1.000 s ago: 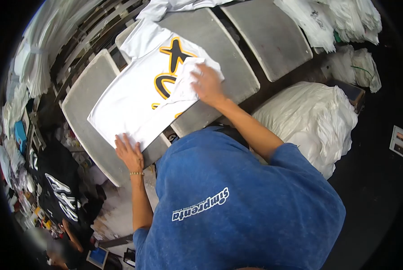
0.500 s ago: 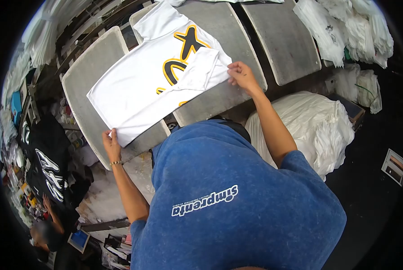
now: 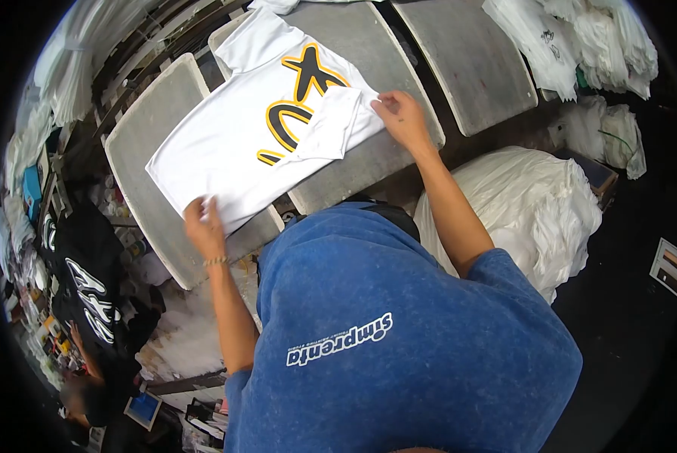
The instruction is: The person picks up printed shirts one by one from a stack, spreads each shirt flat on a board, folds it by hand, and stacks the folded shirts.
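Observation:
A white T-shirt [image 3: 210,151] with black lettering outlined in yellow-orange lies across grey boards. Its near side is folded over, so a sleeve [image 3: 329,124] lies over part of the print. My left hand [image 3: 205,225], with a beaded bracelet at the wrist, is at the shirt's near left corner. Its fingers, slightly blurred, look closed on the fabric. At the opposite end, my right hand [image 3: 405,122] pinches the shirt's edge by the shoulder between thumb and fingers.
Grey boards [image 3: 470,64] stand side by side with gaps between them. A large white plastic-covered bundle [image 3: 516,219] sits at my right. White garments [image 3: 610,45] are piled at the far right. A black printed garment [image 3: 89,279] hangs at left, near another person [image 3: 85,392].
My left hand has shifted right and slightly forward along the near edge. My right hand has moved a little left and forward. More of the lettering shows beside the fold.

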`<state>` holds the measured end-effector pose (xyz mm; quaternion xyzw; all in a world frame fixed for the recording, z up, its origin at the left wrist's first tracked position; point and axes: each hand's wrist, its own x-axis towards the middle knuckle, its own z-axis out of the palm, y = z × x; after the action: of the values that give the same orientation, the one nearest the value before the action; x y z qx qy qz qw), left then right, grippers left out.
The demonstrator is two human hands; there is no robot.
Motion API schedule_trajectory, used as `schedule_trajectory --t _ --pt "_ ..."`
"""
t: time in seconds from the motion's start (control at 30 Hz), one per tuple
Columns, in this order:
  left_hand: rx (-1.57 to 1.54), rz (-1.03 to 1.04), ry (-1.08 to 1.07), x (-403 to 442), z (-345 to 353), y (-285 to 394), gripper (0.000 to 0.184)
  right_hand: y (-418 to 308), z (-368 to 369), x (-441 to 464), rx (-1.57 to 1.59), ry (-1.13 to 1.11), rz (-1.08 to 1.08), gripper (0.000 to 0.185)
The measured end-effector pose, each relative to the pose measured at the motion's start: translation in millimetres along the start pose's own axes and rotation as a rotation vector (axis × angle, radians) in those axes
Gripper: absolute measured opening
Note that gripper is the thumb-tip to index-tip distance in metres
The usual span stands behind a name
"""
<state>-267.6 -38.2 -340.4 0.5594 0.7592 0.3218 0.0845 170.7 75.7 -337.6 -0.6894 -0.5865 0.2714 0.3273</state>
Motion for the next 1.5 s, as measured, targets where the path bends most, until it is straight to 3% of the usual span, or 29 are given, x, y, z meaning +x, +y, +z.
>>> schedule_trajectory --t 0.07,0.13,0.2,0.27,0.37,0.53,0.6,0.67,0.7,0.73,0.77,0.8,0.87,0.97,1.07,1.13,1.2,1.27,1.4,1.5 --pt "-0.276 0.132 -0.277 10.5 40.1 33.6 0.019 -12.9 12.9 13.7 -0.015 0.030 -0.129 0.032" --pt "-0.276 0.337 -0.462 19.6 66.7 94.0 0.011 -8.9 32.2 37.8 -0.034 0.000 -0.166 0.032" --pt "-0.197 0.455 -0.535 22.0 91.4 121.6 0.021 -9.4 38.9 50.0 -0.062 -0.025 -0.202 0.033" --pt "-0.216 0.678 -0.478 25.6 105.6 128.4 0.025 -17.7 37.6 59.2 -0.289 -0.241 -0.199 0.032" --pt "-0.180 0.801 -0.480 23.9 113.4 122.7 0.027 -5.4 45.7 65.6 -0.224 -0.293 -0.184 0.026" --pt "-0.125 0.774 -0.359 12.5 123.5 114.5 0.030 -17.3 38.7 67.1 0.005 -0.330 -0.117 0.025" --pt "-0.126 0.757 -0.317 6.9 121.3 117.8 0.031 -14.1 44.8 64.7 -0.139 -0.053 -0.296 0.024" --pt "-0.161 0.762 -0.298 4.3 113.8 128.4 0.034 -20.2 57.9 51.2 -0.178 0.073 -0.380 0.024" --pt "-0.124 0.747 -0.382 -1.0 116.1 122.7 0.045 -26.8 64.8 39.1 -0.213 0.193 -0.462 0.024" --pt "-0.135 0.750 -0.384 -5.5 115.6 125.6 0.045 -35.5 70.7 21.2 -0.192 0.101 -0.503 0.024" --pt "-0.026 0.754 -0.407 -9.1 115.1 128.5 0.049 -31.1 85.4 3.2 -0.266 0.087 -0.697 0.028" --pt "0.085 0.756 -0.431 -11.8 114.6 129.8 0.052 -36.0 90.2 -16.0 -0.335 -0.067 -0.619 0.043" --pt "0.174 0.724 -0.494 -20.8 119.9 118.2 0.061 -31.6 94.7 -39.2 -0.430 -0.048 -0.505 0.059" --pt "0.289 0.676 -0.561 -26.0 104.9 109.8 0.070 -22.7 94.0 -36.0 -0.474 -0.124 -0.499 0.066" --pt "0.339 0.639 -0.660 -27.0 80.3 96.1 0.069 -24.8 92.0 -35.4 -0.489 -0.123 -0.512 0.064" --pt "0.291 0.629 -0.618 -21.3 68.5 76.1 0.067 -24.0 92.0 -34.4 -0.469 -0.139 -0.520 0.065" --pt "0.139 0.484 -0.517 -0.8 56.5 47.4 0.061 -25.9 92.3 -30.1 -0.475 -0.185 -0.477 0.063" --pt "0.097 0.450 -0.301 42.6 58.1 -16.8 0.051 -30.3 94.4 -9.5 -0.443 -0.136 -0.456 0.048" --pt "0.470 0.312 -0.069 148.9 29.2 -84.4 0.045 -57.3 94.9 86.1 -0.219 -0.071 -0.380 0.043" --pt "0.313 0.348 -0.237 198.5 13.2 -98.7 0.040 -62.0 126.7 163.9 -0.200 -0.006 -0.400 0.045"
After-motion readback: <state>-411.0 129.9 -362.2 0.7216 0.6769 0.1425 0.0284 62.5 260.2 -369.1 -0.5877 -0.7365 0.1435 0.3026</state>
